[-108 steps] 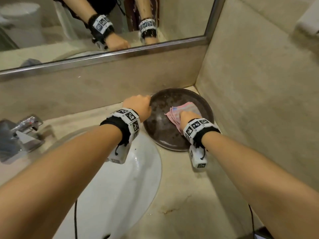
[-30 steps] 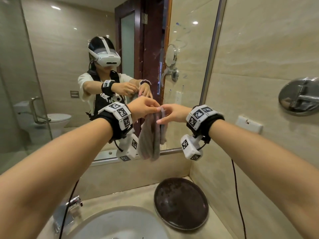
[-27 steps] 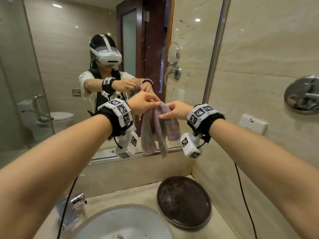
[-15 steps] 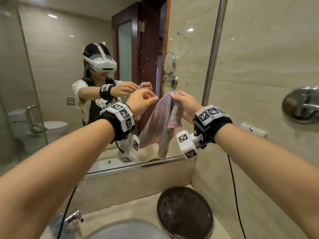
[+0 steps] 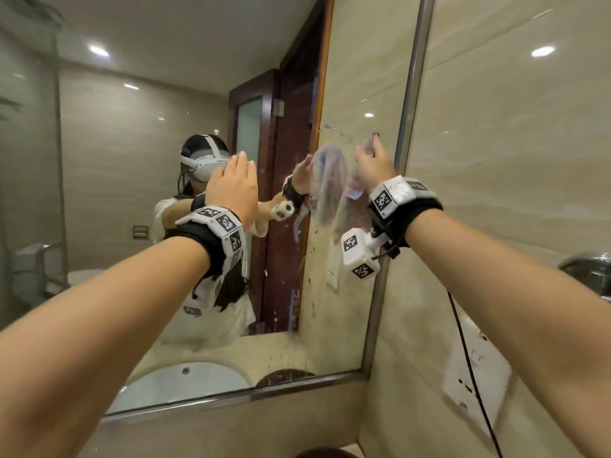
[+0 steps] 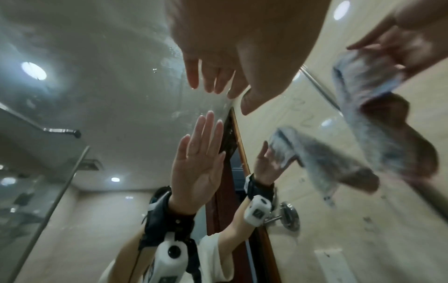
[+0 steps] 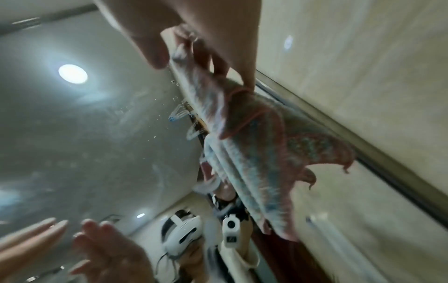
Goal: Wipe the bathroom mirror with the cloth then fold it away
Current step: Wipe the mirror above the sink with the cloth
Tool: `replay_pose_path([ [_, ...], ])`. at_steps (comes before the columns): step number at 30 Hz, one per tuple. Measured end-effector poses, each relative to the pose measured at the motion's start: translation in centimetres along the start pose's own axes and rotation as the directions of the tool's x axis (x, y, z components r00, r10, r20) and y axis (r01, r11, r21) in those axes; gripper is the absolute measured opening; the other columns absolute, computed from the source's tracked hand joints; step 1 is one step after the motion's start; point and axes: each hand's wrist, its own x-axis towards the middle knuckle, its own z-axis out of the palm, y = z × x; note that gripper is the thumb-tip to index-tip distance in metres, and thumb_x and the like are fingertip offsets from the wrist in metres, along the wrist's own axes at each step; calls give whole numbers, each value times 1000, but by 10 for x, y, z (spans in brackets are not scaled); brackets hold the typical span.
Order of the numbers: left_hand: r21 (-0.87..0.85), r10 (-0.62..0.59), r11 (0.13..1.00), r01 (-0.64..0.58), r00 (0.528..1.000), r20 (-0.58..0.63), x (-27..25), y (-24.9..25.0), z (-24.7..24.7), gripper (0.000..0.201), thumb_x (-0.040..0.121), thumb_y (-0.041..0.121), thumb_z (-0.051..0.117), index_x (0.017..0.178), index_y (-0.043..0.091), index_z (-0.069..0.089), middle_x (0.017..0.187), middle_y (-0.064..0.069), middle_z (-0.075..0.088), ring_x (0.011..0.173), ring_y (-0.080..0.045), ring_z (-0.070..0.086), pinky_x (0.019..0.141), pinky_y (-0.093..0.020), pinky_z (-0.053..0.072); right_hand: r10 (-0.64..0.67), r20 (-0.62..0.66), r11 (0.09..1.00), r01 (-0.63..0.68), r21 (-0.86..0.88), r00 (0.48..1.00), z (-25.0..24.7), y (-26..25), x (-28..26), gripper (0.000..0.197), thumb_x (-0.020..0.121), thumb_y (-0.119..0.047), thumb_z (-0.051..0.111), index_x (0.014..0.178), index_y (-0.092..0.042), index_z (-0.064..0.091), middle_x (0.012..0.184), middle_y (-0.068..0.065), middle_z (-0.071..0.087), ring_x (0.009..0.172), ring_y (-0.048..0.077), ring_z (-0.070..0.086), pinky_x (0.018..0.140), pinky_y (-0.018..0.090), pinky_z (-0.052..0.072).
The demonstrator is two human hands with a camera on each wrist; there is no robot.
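The mirror [image 5: 132, 166] fills the wall ahead, with smears and specks near its right edge. My right hand [image 5: 370, 153] is raised beside the metal frame [image 5: 408, 120] and pinches the pink and blue cloth [image 5: 354, 190] at its top, so the cloth hangs against the glass. In the right wrist view the fingers [image 7: 194, 47] grip the bunched cloth [image 7: 254, 145]. My left hand [image 5: 239, 163] is flat with straight fingers, palm towards the glass, and holds nothing. In the left wrist view a small gap shows between its fingertips [image 6: 211, 84] and their reflection.
A dark round tray [image 5: 325, 452] peeks in at the bottom edge, and the white sink shows only as a reflection. On the right wall are a white socket plate [image 5: 476, 375] and a chrome fitting [image 5: 591, 269]. A cable hangs from my right wrist.
My left hand has let go of the cloth and opened flat near the glass. My right hand has lifted the cloth up to the mirror's right side. The view has tilted upward.
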Motion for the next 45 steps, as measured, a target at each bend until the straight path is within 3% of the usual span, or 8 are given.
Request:
replay_pose_path([
  [2, 74, 38, 997, -33, 996, -75, 5, 2, 5, 53, 93, 14, 40, 143, 2, 27, 152, -16, 24, 137, -28, 30, 105, -40, 32, -104, 76, 992, 109, -67, 992, 6, -4, 16, 65, 96, -27, 48, 150, -16, 14, 151, 5, 32, 136, 20, 35, 112, 23, 29],
  [4, 123, 50, 992, -38, 995, -90, 9, 3, 10, 51, 95, 15, 38, 143, 2, 27, 153, -16, 24, 139, -27, 28, 106, -40, 31, -182, 81, 958, 196, -211, 980, 11, -7, 32, 72, 96, -28, 49, 152, -15, 5, 159, 6, 8, 146, 22, 14, 120, 35, 14],
  [11, 199, -5, 980, 21, 997, -80, 23, 7, 29, 42, 92, 18, 50, 129, -2, 50, 137, -19, 50, 122, -31, 52, 110, -45, 29, -262, 139, 810, 296, -506, 955, 18, -13, 78, 65, 100, -23, 40, 151, -18, 0, 160, 6, -4, 146, 32, -2, 120, 45, 7],
  [14, 230, -20, 973, 27, 999, -33, 29, 14, 27, 36, 81, 15, 64, 110, -6, 66, 120, -25, 63, 103, -34, 65, 95, -40, 47, -199, 135, 790, 240, -563, 971, 25, -9, 93, 61, 102, -27, 34, 151, -25, -2, 159, 4, -11, 144, 37, -11, 118, 51, 4],
  [19, 195, -43, 980, 42, 999, -3, 31, 18, 22, 24, 80, 11, 66, 99, -2, 71, 123, -28, 59, 104, -36, 64, 83, -36, 50, -189, -1, 772, 148, -619, 982, 40, -12, 107, 62, 102, -31, 33, 151, -14, -1, 157, 14, -13, 144, 36, -10, 118, 52, 5],
  [26, 155, 102, 984, -83, 987, -122, 30, -1, 35, 48, 53, 21, 89, 94, 0, 75, 102, -18, 72, 78, -25, 73, 54, -26, 55, -270, -145, 788, 132, -601, 952, 58, -25, 127, 67, 100, -41, 32, 151, -7, 3, 158, 17, -5, 146, 34, -3, 118, 51, 5],
  [39, 188, 147, 976, -109, 968, -201, 32, -5, 51, 36, 65, 0, 77, 98, -11, 69, 106, -31, 67, 86, -38, 71, 62, -37, 59, -544, 352, 342, 584, -736, 762, 97, -6, 83, 69, 100, -43, 25, 149, -12, -13, 156, 12, -20, 144, 29, -18, 114, 50, -12],
  [45, 114, 177, 982, -153, 950, -257, 34, -4, 51, 47, 85, 11, 30, 97, -12, 69, 105, -32, 66, 84, -39, 71, 59, -38, 59, -468, 113, 562, 394, -728, 876, 77, 20, 97, 68, 99, -50, 20, 150, -16, -10, 158, 9, -14, 145, 30, -14, 112, 54, -10],
])
